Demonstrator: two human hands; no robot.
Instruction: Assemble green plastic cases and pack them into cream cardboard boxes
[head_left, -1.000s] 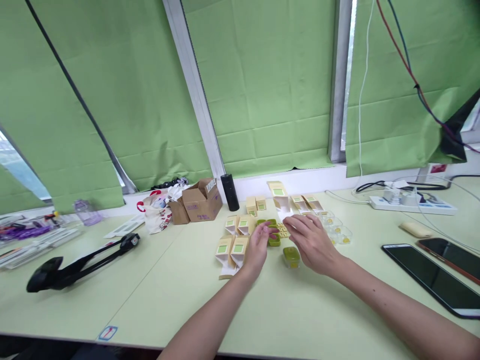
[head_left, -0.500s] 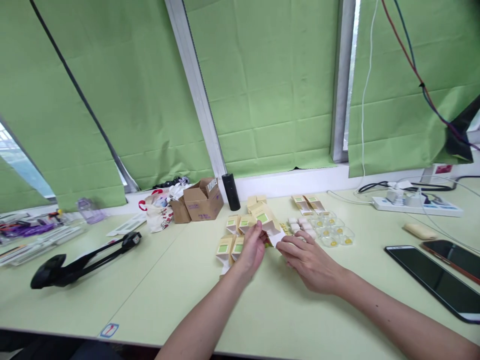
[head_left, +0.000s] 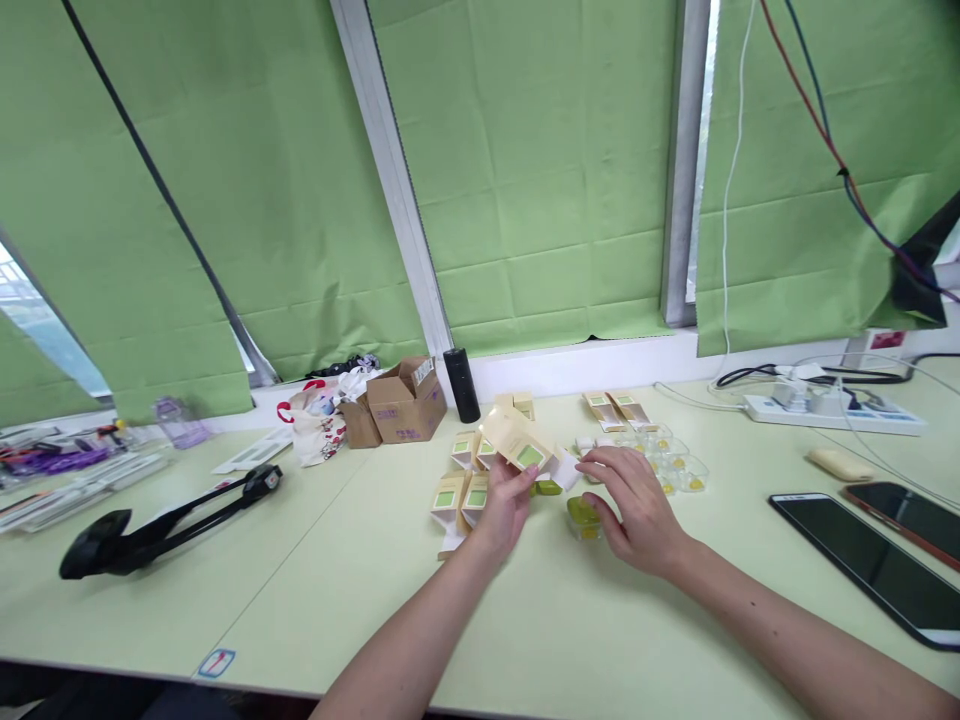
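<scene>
My left hand (head_left: 504, 512) is closed on a small beige cardboard box (head_left: 510, 432) with a green window, held tilted above the table. A white flap (head_left: 564, 470) sticks out from the box's right end. My right hand (head_left: 641, 515) is just right of the flap, fingers apart; whether a fingertip touches the flap I cannot tell. Below its fingers stands a small clear container with a green top (head_left: 580, 512), close to the thumb. Another green piece (head_left: 549, 487) lies beneath the held box. Several similar beige boxes (head_left: 445, 498) stand left of my left hand.
Clear plastic cups with yellow bits (head_left: 694, 475) sit behind my right hand. Two more boxes (head_left: 616, 410) lie further back. Phones (head_left: 870, 565) and a power strip (head_left: 836, 412) are at the right. A cardboard carton (head_left: 405, 405), a black cylinder (head_left: 461, 385) and a black strap-like device (head_left: 169, 525) are left.
My right hand has moved off the box's white flap, slightly right, and its fingers have spread. The box has tilted in my left hand. The green-topped container now shows below my right hand.
</scene>
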